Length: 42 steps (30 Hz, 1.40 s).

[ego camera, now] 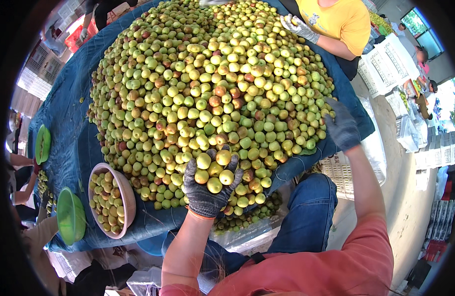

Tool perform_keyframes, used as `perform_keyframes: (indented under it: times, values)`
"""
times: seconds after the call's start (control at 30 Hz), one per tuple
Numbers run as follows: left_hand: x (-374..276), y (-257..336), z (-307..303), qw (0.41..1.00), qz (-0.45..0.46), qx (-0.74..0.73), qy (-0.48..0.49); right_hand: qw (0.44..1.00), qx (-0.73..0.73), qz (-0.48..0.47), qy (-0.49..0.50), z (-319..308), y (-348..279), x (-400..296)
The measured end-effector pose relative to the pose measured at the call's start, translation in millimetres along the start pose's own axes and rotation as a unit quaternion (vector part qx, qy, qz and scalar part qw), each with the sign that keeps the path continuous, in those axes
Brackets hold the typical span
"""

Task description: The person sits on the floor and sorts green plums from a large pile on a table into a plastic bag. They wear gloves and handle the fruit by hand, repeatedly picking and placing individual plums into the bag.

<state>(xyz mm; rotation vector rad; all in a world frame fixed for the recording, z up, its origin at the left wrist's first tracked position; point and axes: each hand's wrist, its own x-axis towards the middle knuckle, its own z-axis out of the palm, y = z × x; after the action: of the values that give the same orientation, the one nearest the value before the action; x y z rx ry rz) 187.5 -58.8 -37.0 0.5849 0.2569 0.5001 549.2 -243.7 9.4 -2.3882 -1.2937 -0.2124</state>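
Note:
A large heap of green and reddish-brown jujubes (220, 88) covers a blue cloth (64, 122) before me. In a dark grey knitted glove, my left hand (209, 196) is turned palm up at the heap's near edge. Several yellow-green jujubes (215, 169) rest in its palm, with the fingers curled around them. My right hand (342, 125), gloved alike, reaches to the heap's right edge. Its thumb and fingers are beside some jujubes there; whether it grips one is hidden by the hand itself.
Left of me stand a pink basket (129, 199) of jujubes and a green basin (74, 218). Another green basin (43, 144) lies farther back. Across the heap, a person in a yellow shirt (335, 22) extends a gloved hand (299, 27). A white crate (336, 174) stands by my right knee.

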Motion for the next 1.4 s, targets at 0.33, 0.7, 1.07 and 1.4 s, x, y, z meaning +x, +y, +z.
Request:
perform_keyframes:
  times: [0.33, 0.7, 1.07, 1.4]
  values:
    - [-1, 12, 9, 0.951, -0.063, -0.292, 0.075, 0.993, -0.096, -0.029, -0.063, 117, -64, 85]
    - [-1, 7, 9, 0.964, -0.046, -0.262, 0.030, 0.877, 0.448, 0.169, 0.031, 115, -54, 68]
    - [8, -5, -6, 0.996, 0.054, 0.009, 0.071, 0.917, 0.319, -0.235, -0.042, 65, -236, -16]
    - [9, 8, -10, 0.952, 0.067, -0.293, -0.058, 0.877, 0.425, -0.145, -0.173, 67, -230, 0]
